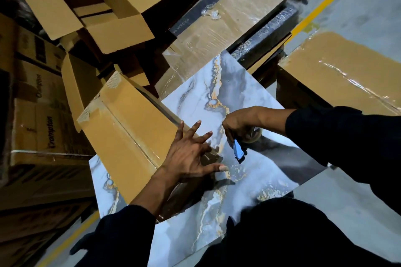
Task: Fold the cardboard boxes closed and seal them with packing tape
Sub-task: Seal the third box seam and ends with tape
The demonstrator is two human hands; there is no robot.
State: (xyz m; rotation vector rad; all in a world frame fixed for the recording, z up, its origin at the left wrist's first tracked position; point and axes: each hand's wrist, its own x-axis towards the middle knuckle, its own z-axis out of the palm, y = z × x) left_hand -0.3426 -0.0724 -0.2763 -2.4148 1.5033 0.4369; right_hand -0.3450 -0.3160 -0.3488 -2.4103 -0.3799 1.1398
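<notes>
Cardboard box (130,134) lies on its side across the left edge of the marbled slab (256,182), far end overhanging toward the stacked printed cartons (41,115). Clear tape already runs down its centre seam, with torn label remnants at the far corner. Left hand (191,154) rests flat on the box's near end, fingers spread straight, nothing in its grip. Right hand (238,123) hovers over the slab's middle, grip curled round a tape roll (252,135) and a blue cutter (238,153), blade end pointing down at the slab. Free room: right half and near corner of the slab are bare; left side is tight against cartons. Behind, open empty boxes (97,6) piled with flaps up; insides dark, contents can't tell. Film-wrapped flat packs (219,28) touch the slab's far edge. Taped box (347,71) sits apart at right, on grey floor with a yellow line (325,0).
</notes>
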